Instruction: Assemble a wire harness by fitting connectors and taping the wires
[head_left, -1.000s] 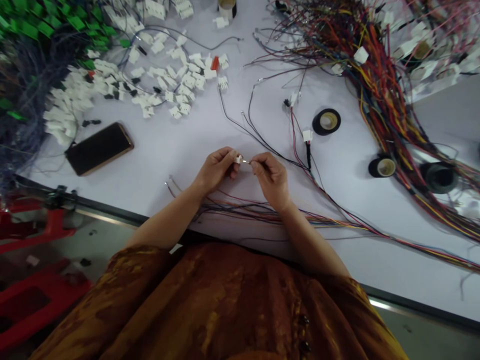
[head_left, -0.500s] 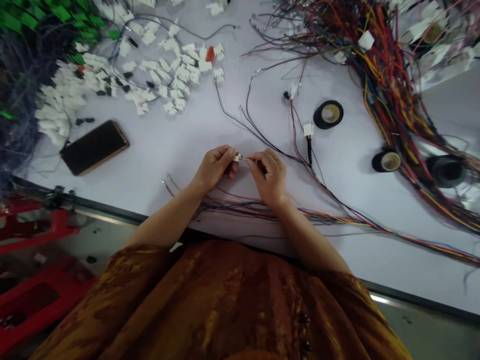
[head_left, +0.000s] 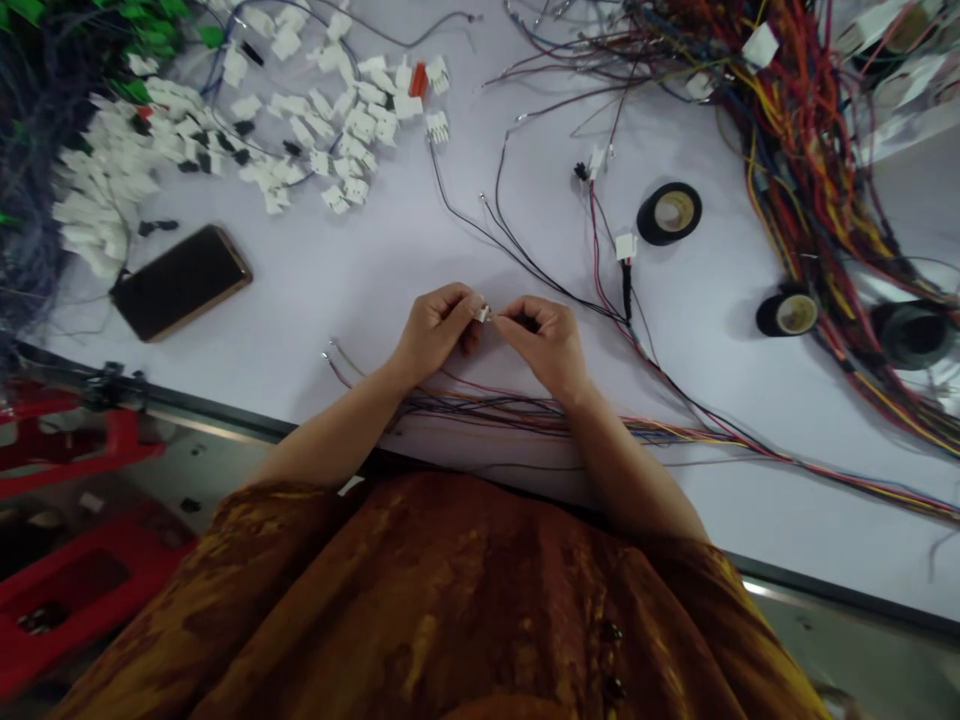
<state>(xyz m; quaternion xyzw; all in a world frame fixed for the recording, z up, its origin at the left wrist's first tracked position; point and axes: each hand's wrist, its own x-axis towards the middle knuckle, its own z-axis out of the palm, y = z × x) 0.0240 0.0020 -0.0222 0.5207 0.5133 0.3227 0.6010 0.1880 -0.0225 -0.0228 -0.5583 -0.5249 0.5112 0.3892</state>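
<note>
Gap between left hand (head_left: 436, 333) and right hand (head_left: 541, 345) has closed over the last second: we now see the fingertips almost meeting, where before a little space lay between them. Left grip is closed in a pinch on a small white plastic connector housing (head_left: 482, 314), held just above the desk (head_left: 315, 290) at the middle of our view. Right grip is also closed, pinching a thin wire (head_left: 491, 316) whose bright tip sits at the housing's right side; the fingers hide most of the join, so we cannot tell whether the tip has gone in. Both forearms rest low, over a loose band of multicoloured wires (head_left: 510, 420) that runs from the hands toward the right along the near edge of the desk. That near edge (head_left: 202, 425) lies just beyond the person's rust-and-gold garment (head_left: 420, 600), so the elbows have little depth behind them. Pale desk top extends left of the hands as far as a dark smartphone (head_left: 180, 282), and farther off lies a scatter of white connector housings (head_left: 330, 130). On the right, black wires (head_left: 540, 270) cross toward the right hand, with a roll of black tape (head_left: 669, 213) beyond them and a dense heap of coloured wires (head_left: 810, 150) at the far right. Red plastic stools (head_left: 75, 600) stand on the floor off the near left edge.
</note>
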